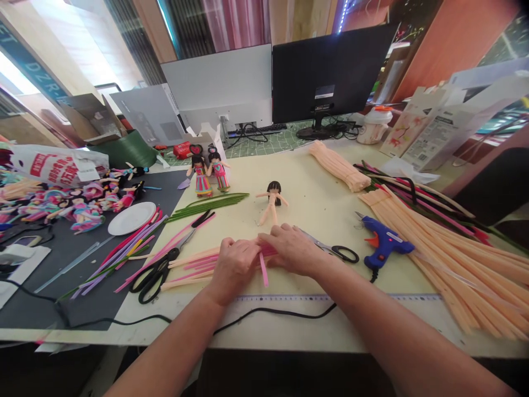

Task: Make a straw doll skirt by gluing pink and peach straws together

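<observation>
Both my hands meet over pink and peach pipe cleaners [194, 267] lying side by side on the table. The fingers of my left hand [237, 262] are closed on them. My right hand [289, 248] is pinched on the same row, close to the left one. A short pink end [263, 270] sticks out between the hands toward me. Just beyond lies a peach pipe-cleaner doll [273, 201] with black hair. Black-handled scissors [159, 270] rest left of my left hand, and a second pair of scissors [334, 249] lies beside my right hand.
A blue glue gun [386, 242] and peach pipe-cleaner bundles [438, 259] lie at the right. Two dressed dolls [206, 171] stand behind green pipe cleaners [209, 205]. A white plate [132, 218] is at the left. A black cable [268, 311] and a ruler [297, 298] run along the front.
</observation>
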### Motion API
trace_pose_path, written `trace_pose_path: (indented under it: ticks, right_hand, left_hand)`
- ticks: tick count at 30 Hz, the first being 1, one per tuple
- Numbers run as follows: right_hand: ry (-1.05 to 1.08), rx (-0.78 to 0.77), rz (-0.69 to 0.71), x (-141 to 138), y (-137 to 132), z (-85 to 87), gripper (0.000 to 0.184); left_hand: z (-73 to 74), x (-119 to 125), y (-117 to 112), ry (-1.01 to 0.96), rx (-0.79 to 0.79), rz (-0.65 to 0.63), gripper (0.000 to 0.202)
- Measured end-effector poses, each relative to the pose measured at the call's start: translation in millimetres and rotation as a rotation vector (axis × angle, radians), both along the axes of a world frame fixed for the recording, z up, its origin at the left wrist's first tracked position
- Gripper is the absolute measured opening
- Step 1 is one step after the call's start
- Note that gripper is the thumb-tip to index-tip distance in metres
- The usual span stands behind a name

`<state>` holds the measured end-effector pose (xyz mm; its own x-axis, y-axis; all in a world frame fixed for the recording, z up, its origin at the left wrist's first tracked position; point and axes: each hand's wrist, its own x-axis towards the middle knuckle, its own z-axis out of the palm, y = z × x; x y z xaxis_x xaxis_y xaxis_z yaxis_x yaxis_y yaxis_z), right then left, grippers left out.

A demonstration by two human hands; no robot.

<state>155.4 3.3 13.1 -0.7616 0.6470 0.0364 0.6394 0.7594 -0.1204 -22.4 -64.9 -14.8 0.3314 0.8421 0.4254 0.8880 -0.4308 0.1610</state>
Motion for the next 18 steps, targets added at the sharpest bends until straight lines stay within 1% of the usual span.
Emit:
trace_pose_path:
  ticks: [7, 18]
  right_hand:
    - [0.013, -0.038, 0.019, -1.5, 6.0, -2.6, 0.041]
    - [0.024, -0.044, 0.034, -1.5, 7.8, -6.3, 0.042]
  left_hand:
    - [-3.2, -0.8, 2.0, -0.001, -0.020, 0.008, 0.014]
    - [0.3, -1.3, 1.2, -0.008, -0.059, 0.007, 0.013]
